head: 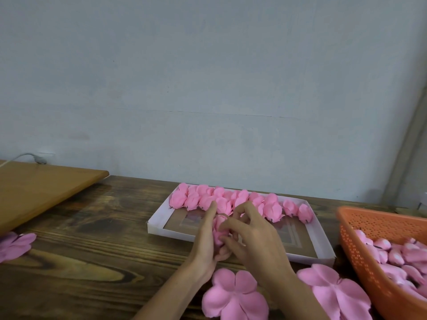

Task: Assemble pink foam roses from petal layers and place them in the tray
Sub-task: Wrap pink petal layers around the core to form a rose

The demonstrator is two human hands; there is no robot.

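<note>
Petal layer (234, 295) lying just below the grip; left hand (205, 241) and right hand (256, 241) pinching rose (219, 227), apparently over tray (161, 229).

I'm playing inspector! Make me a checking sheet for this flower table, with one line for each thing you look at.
Surface: dark wooden table.
Job's things: white tray holds finished roses along its far side; half-made rose above its near edge; flat petal layers near the person; orange basket of pink buds at right.
Clutter: wooden board at left.
Grippers: left hand holds the half-made rose; right hand pinches its petals.
Cables: grey cable at far left, behind the board.
Surroundings: plain pale wall.
</note>
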